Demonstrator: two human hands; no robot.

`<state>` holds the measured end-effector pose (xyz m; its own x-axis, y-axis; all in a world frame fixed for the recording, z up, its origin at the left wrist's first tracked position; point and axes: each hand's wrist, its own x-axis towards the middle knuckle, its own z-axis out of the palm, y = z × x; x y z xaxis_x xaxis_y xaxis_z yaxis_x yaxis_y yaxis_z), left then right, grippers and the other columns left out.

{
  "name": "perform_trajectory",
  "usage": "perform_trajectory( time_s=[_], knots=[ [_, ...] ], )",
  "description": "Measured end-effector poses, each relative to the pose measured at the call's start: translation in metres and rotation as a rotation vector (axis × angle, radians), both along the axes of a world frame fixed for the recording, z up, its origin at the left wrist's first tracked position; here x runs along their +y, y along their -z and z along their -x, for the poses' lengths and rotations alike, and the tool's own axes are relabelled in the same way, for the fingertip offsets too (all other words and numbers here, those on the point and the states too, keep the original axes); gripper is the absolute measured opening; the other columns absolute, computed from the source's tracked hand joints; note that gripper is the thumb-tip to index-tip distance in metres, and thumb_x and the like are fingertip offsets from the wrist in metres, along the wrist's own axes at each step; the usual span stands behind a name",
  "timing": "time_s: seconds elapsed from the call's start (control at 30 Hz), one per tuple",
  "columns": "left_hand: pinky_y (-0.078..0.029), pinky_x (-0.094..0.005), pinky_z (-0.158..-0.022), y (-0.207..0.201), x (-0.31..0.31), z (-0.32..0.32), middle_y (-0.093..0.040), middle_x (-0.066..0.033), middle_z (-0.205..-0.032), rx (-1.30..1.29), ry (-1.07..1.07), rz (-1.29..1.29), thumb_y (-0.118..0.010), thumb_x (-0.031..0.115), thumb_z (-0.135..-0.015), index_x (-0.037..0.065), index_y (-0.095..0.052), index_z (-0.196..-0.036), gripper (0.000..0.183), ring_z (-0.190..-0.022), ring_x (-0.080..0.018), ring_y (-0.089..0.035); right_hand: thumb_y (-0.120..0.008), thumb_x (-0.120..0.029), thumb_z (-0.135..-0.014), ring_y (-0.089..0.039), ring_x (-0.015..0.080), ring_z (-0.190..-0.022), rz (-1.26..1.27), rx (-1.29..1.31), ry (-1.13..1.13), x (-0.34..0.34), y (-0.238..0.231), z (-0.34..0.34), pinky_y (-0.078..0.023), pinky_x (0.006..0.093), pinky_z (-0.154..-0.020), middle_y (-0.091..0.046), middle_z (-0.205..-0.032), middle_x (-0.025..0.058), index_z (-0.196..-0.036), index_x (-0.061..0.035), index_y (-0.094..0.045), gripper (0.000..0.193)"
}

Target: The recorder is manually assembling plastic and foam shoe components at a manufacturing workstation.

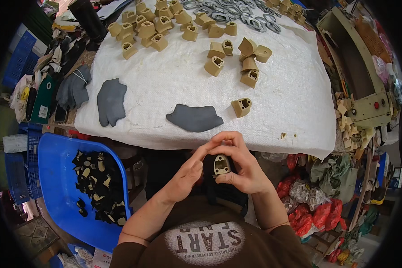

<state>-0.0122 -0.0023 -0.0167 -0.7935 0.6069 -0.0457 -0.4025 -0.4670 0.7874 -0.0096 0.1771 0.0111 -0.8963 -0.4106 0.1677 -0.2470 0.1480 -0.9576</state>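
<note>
Close to my body, my right hand (248, 169) grips a shoe heel (221, 169) by its side, thumb at the near edge and fingers curled over the far side. The heel's beige hollow end faces up, and dark material shows along its left side. My left hand (187, 176) lies against that left side, its fingers stretched toward the far side and meeting the right fingers. How firmly the left fingertips press is hidden. Beyond my hands, a dark grey leather piece (194, 118) lies flat on the white-covered table (165, 80), and a bare beige heel (241, 107) stands right of it.
Another grey leather piece (111, 102) lies further left, beside a tied stack (74, 87). Loose beige heels (164, 23) and grey rings (255, 23) cover the far side. A blue basin (51, 187) at lower left holds black-covered heels. Red bags (320, 213) sit at right.
</note>
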Motion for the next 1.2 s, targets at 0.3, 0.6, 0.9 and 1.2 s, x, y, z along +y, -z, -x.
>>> perform_trajectory(
  time_s=[0.3,0.6,0.9,1.2],
  knots=[
    [-0.045,-0.0241,-0.078,-0.01,0.01,-0.005,-0.05,-0.0049,-0.102,-0.187,-0.154,-0.083,-0.045,0.015,-0.081,0.001,-0.044,-0.114,0.035,-0.089,-0.0096,-0.051,-0.068,-0.012,-0.074,-0.038,0.025,-0.114,0.085,-0.213,-0.046,-0.013,-0.002,-0.006,-0.037,0.0304,-0.091,-0.04,-0.129,0.0117,-0.131,-0.0085,-0.045,0.062],
    [-0.046,-0.0242,-0.067,-0.004,0.015,-0.012,-0.049,-0.007,-0.097,-0.077,-0.149,0.057,-0.045,0.023,-0.086,0.005,-0.04,-0.117,0.036,-0.08,-0.011,-0.051,-0.048,-0.011,-0.09,-0.053,0.0078,-0.082,0.342,-0.296,0.135,-0.025,0.013,-0.015,-0.047,0.0206,-0.059,-0.043,-0.115,0.0082,-0.109,-0.005,-0.057,0.022],
    [-0.045,-0.0247,-0.064,-0.007,0.01,-0.004,-0.054,-0.0108,-0.095,0.094,0.154,0.03,-0.064,0.039,-0.083,0.004,-0.033,-0.127,0.064,-0.077,-0.0141,-0.055,-0.052,-0.02,-0.089,-0.055,0.0164,-0.085,0.442,-0.571,0.053,-0.01,0.005,0.017,-0.051,0.024,-0.062,-0.049,-0.108,0.0141,-0.077,-0.0003,-0.058,0.023],
    [-0.044,-0.0225,-0.065,-0.003,0.01,-0.01,-0.051,-0.005,-0.089,0.094,0.005,0.143,-0.058,0.046,-0.085,0.0,-0.034,-0.124,0.065,-0.076,-0.0105,-0.052,-0.045,-0.026,-0.094,-0.053,0.018,-0.092,0.322,-0.289,0.052,-0.02,0.017,-0.006,-0.042,0.0315,-0.085,-0.051,-0.111,0.0135,-0.088,-0.0025,-0.058,0.028]
  ],
)
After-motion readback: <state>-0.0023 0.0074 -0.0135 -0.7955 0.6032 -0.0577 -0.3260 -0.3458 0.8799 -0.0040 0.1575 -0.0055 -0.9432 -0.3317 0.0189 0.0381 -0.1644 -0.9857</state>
